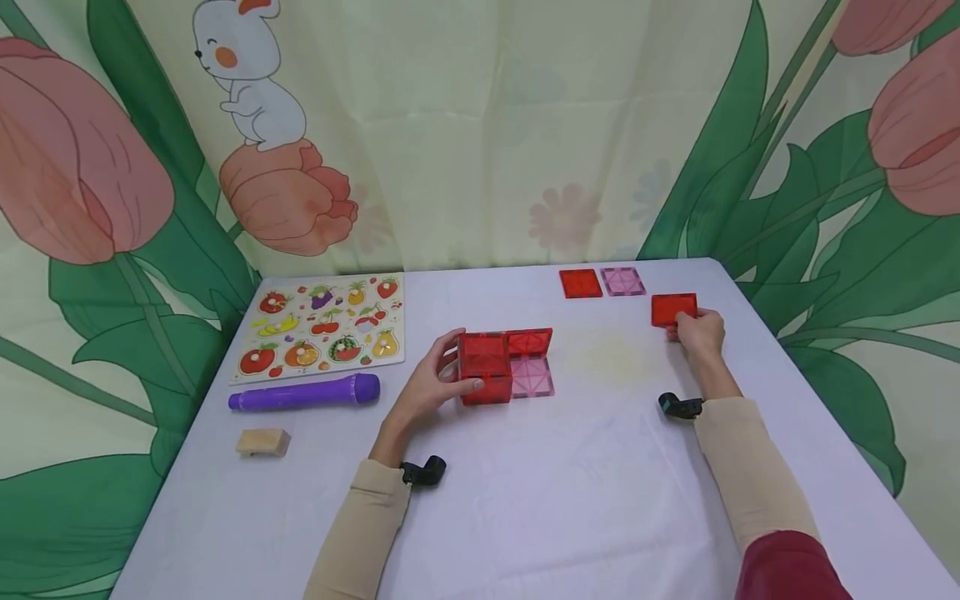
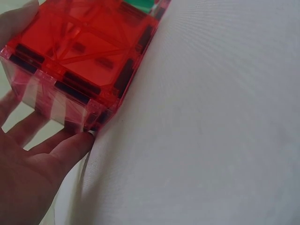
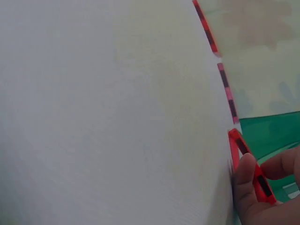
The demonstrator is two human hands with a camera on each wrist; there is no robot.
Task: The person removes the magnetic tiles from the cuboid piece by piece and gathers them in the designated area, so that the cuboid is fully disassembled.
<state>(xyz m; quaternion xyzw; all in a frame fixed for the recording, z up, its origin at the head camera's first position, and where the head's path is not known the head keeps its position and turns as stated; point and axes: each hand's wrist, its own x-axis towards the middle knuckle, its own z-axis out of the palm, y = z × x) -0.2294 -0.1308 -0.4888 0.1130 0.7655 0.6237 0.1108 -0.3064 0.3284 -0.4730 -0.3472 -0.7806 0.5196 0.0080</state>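
My left hand (image 1: pixel 429 385) grips a cube of clear red magnetic tiles (image 1: pixel 483 367) from its left side, thumb at the front and fingers behind. In the left wrist view the fingers spread along one wall of the cube (image 2: pixel 89 44). Joined on its right are an upright red tile (image 1: pixel 529 342) and a flat pink tile (image 1: pixel 532 378). Toward the table's right side, my right hand (image 1: pixel 701 337) pinches a red magnetic tile (image 1: pixel 667 309) between thumb and fingers. The right wrist view shows this red tile (image 3: pixel 259 178) tilted, its lower part partly hidden by the thumb.
Behind the right hand's tile, to its left, lie a flat red tile (image 1: pixel 581 283) and a flat pink tile (image 1: pixel 622 282). On the left are a fruit puzzle board (image 1: pixel 352 333), a purple marker-shaped tube (image 1: pixel 300 394) and a small wooden block (image 1: pixel 262 442). A printed curtain (image 1: pixel 465 167) hangs behind the table.
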